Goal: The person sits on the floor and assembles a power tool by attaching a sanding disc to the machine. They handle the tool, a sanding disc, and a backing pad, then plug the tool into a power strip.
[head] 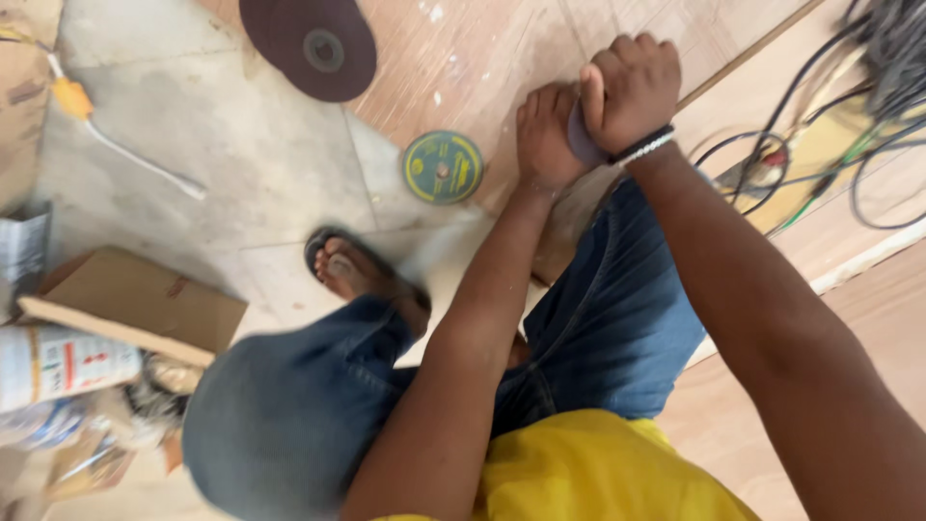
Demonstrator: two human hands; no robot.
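Plywood board (463, 68): your right hand (632, 87) grips a purple pad (582, 137), left hand (545, 135) flat; loose discs (442, 167) at nine o'clock risk slipping underfoot.

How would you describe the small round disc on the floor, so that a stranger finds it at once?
Start at the left hand pressed on the wooden board. Just beside it lies the small disc. Unlike the larger plain maroon disc above, it is green with yellow print.

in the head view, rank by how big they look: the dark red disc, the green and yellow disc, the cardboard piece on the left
1. cardboard piece
2. dark red disc, partly cut off by the frame
3. green and yellow disc
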